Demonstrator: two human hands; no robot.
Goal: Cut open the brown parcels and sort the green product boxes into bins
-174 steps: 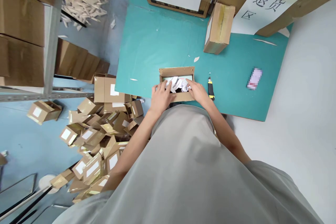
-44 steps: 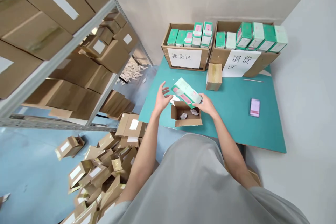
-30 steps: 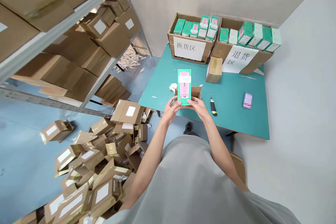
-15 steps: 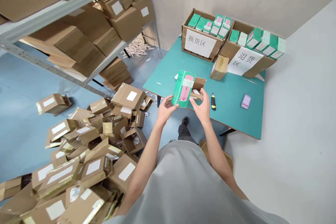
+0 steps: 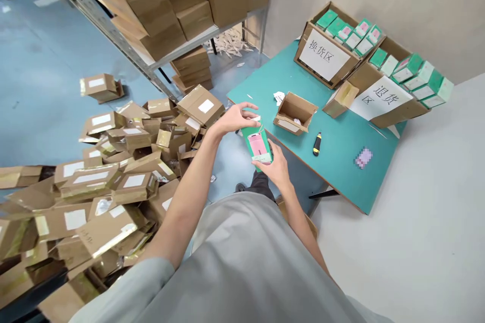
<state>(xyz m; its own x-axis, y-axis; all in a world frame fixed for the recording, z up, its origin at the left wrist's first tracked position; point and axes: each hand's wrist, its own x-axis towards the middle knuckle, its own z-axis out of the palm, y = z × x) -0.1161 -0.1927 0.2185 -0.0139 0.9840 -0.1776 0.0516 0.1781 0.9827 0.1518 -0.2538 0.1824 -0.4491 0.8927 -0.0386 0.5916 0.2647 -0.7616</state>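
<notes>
A green product box (image 5: 258,144) with a pink bottle-like picture and a pale sticker is held in front of my body, off the table's near edge. My right hand (image 5: 279,165) wraps round its lower end and right side. At the upper end, my left hand (image 5: 235,119) has its fingertips on the small white end flap, thumb beneath and fingers curled over. What lies inside the box cannot be seen. On the table beyond my right hand stands an open cardboard carton (image 5: 293,113) with a bit of crumpled paper in it.
The green table (image 5: 356,181) carries a black-and-yellow box cutter (image 5: 317,144), a small carton (image 5: 341,99) and two labelled cartons (image 5: 322,55) full of green boxes. Many discarded cartons (image 5: 132,181) pile on the floor at left. A metal shelf (image 5: 140,60) stands behind them.
The green box has come off the table side, closer to my body, and turned. My left hand has moved from its lower side to its upper end. The view has swung right.
</notes>
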